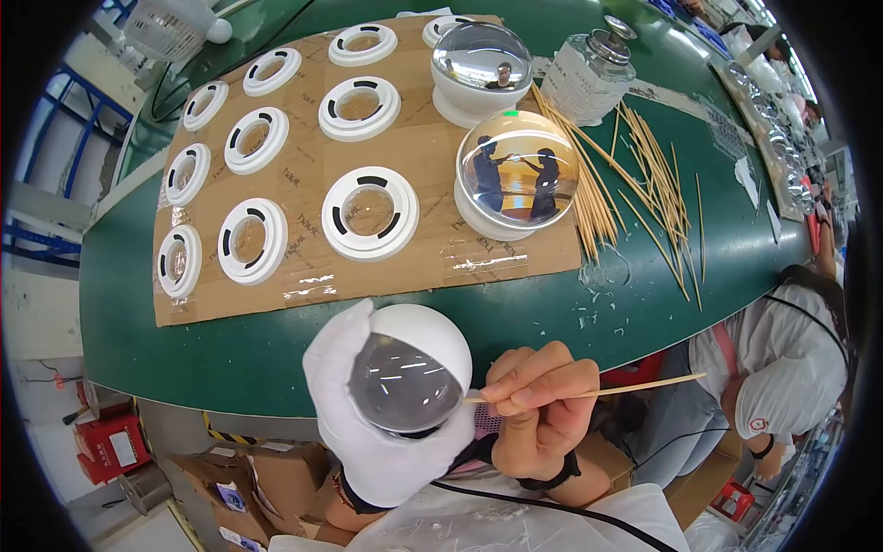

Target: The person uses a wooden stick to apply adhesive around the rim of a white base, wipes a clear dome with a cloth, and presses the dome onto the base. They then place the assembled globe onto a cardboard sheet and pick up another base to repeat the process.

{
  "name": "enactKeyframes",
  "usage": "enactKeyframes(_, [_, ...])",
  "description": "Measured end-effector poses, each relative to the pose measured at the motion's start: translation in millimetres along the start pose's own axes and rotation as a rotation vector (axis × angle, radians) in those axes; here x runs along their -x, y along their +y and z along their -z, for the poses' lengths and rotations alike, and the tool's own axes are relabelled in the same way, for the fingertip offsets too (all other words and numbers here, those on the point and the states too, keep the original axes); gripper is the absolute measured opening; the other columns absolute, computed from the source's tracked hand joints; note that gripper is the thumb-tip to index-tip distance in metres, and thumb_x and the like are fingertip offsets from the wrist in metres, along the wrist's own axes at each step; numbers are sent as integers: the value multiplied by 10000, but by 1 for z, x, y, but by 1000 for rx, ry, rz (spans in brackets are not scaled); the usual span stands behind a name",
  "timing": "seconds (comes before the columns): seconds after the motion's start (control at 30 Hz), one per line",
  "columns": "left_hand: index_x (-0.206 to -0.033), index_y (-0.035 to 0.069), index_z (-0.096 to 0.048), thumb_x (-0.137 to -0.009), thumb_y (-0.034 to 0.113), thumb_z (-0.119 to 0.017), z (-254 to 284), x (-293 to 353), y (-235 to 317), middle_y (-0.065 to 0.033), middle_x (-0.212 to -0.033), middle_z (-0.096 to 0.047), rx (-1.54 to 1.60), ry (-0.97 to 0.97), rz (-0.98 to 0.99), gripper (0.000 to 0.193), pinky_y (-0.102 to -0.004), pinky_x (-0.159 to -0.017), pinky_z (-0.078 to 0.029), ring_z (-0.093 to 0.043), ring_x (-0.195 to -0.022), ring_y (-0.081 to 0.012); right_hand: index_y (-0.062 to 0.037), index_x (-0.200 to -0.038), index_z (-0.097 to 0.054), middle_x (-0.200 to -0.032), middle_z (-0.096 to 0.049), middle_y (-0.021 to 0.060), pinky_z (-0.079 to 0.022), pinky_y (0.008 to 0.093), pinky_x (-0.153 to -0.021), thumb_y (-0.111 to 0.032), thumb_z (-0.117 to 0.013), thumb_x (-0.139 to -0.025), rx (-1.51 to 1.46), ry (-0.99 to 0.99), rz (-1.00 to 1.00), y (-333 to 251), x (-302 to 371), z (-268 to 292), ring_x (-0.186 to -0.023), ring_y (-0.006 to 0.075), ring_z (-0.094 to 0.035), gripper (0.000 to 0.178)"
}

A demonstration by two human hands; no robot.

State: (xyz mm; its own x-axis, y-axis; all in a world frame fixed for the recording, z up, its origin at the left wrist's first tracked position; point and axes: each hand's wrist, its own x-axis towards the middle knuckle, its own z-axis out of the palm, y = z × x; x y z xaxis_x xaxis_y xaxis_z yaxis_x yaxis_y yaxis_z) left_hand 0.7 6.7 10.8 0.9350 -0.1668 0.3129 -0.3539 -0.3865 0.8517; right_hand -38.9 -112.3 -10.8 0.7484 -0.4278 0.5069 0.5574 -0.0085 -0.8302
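In a white glove, my left hand cradles a clear glass globe set in a rounded white base, just off the table's near edge. The globe is tilted, its glass turned toward me. My bare right hand pinches a thin bamboo skewer between thumb and fingers. Its left tip meets the seam between glass and base, or comes very close; I cannot tell which. Beyond my hands, a finished-looking globe with a sunset couple picture stands on the cardboard, and a second clear globe stands behind it.
Several white rings with black pads lie in rows on a cardboard sheet. Loose bamboo skewers lie to its right, below a glass jar with a metal lid. The green table curves around; another person sits at right.
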Motion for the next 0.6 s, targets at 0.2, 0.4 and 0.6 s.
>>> enactKeyframes(0.2, [-1289,34,-391,-553,52,-799,-8,-4,-2,-146,-1247,-448,87,-6,-95,841,-365,-901,-447,-513,-1085,-250,-37,-939,-401,-846,-528,125,-395,250,-541,72,-509,-875,32,7,33,-3,-4,2,-577,134,-451,166])
enactKeyframes(0.4, [-1207,55,-481,-532,83,-872,-12,-6,-4,-185,-1204,-497,167,13,-193,780,-379,-859,-491,-561,-1054,-306,-32,-976,-425,-853,-528,133,-434,233,-590,106,-483,-857,42,13,38,-4,-10,7,-642,151,-512,191])
enactKeyframes(0.6, [-1183,86,-489,-533,54,-857,-12,-7,-9,-179,-1186,-503,178,-10,-276,748,-435,-869,-486,-563,-1032,-336,-26,-972,-420,-836,-511,123,-437,234,-591,99,-469,-859,-14,22,16,-3,-17,4,-642,153,-516,176])
